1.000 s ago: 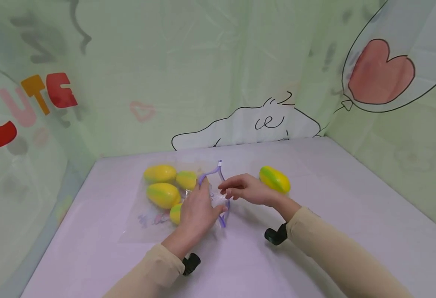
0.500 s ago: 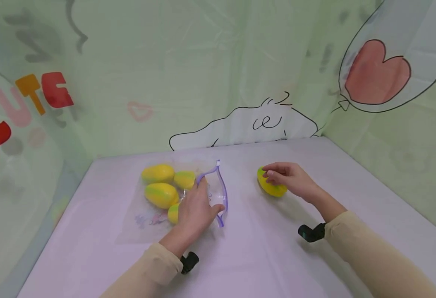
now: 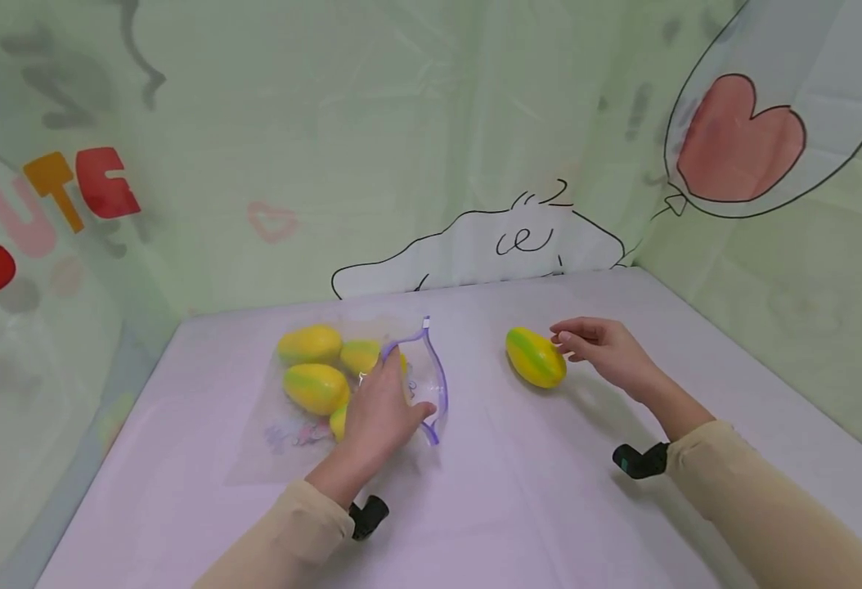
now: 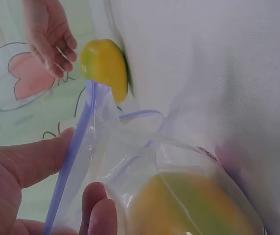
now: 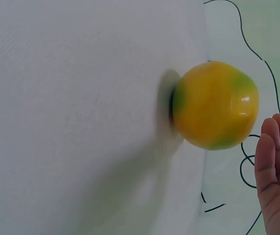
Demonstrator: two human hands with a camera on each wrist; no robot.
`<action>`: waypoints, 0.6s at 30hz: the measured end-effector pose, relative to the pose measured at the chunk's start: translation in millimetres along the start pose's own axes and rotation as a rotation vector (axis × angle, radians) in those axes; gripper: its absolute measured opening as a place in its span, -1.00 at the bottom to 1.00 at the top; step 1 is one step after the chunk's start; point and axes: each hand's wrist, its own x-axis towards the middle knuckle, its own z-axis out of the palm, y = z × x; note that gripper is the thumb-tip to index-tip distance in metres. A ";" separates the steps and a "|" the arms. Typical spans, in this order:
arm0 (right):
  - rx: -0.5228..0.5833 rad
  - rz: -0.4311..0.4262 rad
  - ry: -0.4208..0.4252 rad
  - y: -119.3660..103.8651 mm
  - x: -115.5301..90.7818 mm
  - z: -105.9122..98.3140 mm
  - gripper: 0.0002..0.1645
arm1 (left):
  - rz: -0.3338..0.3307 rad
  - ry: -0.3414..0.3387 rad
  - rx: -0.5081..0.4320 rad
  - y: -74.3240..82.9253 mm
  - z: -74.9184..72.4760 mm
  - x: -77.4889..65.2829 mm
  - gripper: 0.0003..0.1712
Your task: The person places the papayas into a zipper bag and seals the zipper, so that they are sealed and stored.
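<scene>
Left hand (image 3: 381, 409) gripping the mouth of a clear zip bag (image 3: 258, 454), right hand (image 3: 609, 353) loosely bent, holding nothing, just beside a yellow-green fruit (image 3: 536, 357) on the bench (image 3: 490, 507), similar fruits (image 3: 316, 388) inside the bag

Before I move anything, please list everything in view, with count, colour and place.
Bag: one, clear, purple zip, left on table
Bagged fruits: at least four, yellow and green, inside bag
Loose fruit: one, yellow and green, on table, right of bag
Table: one, pale lilac, below
Walls: three, pale green, back and sides
Letters: four, red, pink and orange, left wall
Balloon drawing: one, grey, red heart inside, right wall
Figure drawing: one, white, black outline, back wall
Small heart: one, pink, back wall
Faint marks: several, grey, on walls
Sleeves: two, beige, bottom
Wrist devices: two, black, beside sleeves
Left hand: one, holding bag's mouth
Right hand: one, beside loose fruit
</scene>
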 end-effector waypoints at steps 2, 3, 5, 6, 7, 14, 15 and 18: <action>-0.016 0.000 0.007 1.3 -0.5 0.3 -0.47 | -0.008 -0.009 -0.006 0.0 -1.6 -0.6 0.05; -0.029 -0.001 0.013 2.0 -0.6 0.9 -0.46 | -0.012 -0.012 -0.009 0.1 -2.3 -0.8 0.05; -0.061 -0.003 0.021 2.6 -0.3 3.1 -0.44 | -0.031 -0.019 -0.018 0.6 -4.2 -1.0 0.07; -0.077 -0.003 0.025 3.0 -0.1 4.6 -0.43 | -0.036 -0.020 -0.018 0.8 -5.1 -1.0 0.07; -0.095 -0.004 0.028 3.7 0.3 6.4 -0.42 | -0.040 -0.019 -0.022 0.9 -5.8 -0.9 0.07; -0.243 -0.008 0.035 7.2 4.1 24.2 -0.30 | -0.057 -0.016 -0.040 2.4 -10.4 -0.2 0.07; -0.267 -0.012 0.036 7.7 4.7 26.6 -0.28 | -0.061 -0.017 -0.041 2.6 -10.7 0.0 0.07; -0.325 -0.021 0.043 7.8 6.4 32.8 -0.21 | -0.066 -0.021 -0.040 2.6 -10.3 0.5 0.07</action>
